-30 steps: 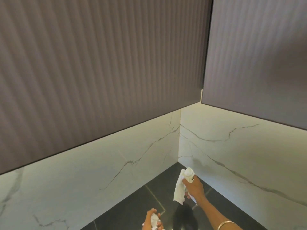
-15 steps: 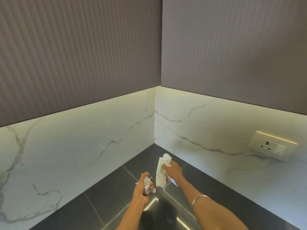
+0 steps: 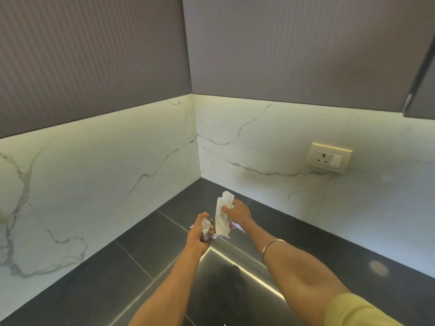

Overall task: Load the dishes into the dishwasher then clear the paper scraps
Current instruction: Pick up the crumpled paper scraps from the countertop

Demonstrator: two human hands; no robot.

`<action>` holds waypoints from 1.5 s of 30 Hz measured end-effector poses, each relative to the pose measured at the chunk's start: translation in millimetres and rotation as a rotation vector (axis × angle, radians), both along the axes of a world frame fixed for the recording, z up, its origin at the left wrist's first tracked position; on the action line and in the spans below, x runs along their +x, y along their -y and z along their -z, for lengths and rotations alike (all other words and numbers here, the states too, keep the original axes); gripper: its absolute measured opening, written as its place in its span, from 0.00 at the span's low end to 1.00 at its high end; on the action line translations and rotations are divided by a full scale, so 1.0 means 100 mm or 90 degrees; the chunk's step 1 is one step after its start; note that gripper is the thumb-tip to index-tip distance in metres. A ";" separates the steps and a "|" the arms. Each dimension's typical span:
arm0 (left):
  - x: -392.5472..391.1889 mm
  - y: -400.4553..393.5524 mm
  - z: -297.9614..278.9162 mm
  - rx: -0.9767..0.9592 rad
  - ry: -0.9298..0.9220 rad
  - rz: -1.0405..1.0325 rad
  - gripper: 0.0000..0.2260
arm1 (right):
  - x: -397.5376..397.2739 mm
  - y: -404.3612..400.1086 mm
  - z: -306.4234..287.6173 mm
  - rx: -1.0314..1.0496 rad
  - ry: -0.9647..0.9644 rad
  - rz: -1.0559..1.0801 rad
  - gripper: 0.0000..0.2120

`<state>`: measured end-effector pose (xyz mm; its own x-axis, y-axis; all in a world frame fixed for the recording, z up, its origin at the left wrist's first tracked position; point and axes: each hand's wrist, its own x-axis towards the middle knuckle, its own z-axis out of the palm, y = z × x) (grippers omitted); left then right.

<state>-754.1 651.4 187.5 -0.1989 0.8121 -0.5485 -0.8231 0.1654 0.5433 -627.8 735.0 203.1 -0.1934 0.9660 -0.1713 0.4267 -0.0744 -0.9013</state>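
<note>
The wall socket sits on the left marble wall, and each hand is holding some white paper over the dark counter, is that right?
Not quite. The head view shows the wall socket on the right marble wall, not the left. The rest stands: the left hand grips a crumpled scrap and the right hand holds a longer white paper over the dark counter.

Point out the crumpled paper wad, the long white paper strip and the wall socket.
Crumpled white paper wad (image 3: 205, 229): head view, middle of wad.
Long white paper strip (image 3: 222, 220): head view, mid-length of strip.
Cream wall socket (image 3: 329, 157): head view, faceplate centre.
</note>
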 end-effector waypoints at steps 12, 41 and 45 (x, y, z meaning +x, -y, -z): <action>0.55 0.47 0.15 0.016 -0.008 0.013 0.07 | 0.55 0.59 0.09 0.036 0.043 -0.014 0.21; 1.35 2.81 0.31 -0.019 -0.056 0.172 0.10 | 1.43 3.14 0.39 -0.001 0.069 0.147 0.20; 1.45 2.94 0.41 -0.029 -0.056 0.148 0.14 | 1.54 3.26 0.44 0.000 0.070 0.116 0.20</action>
<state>-609.5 357.2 146.5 -0.0575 0.8160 -0.5751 -0.7099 0.3717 0.5983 -474.0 409.4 158.9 0.0048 0.9832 -0.1823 0.5022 -0.1600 -0.8498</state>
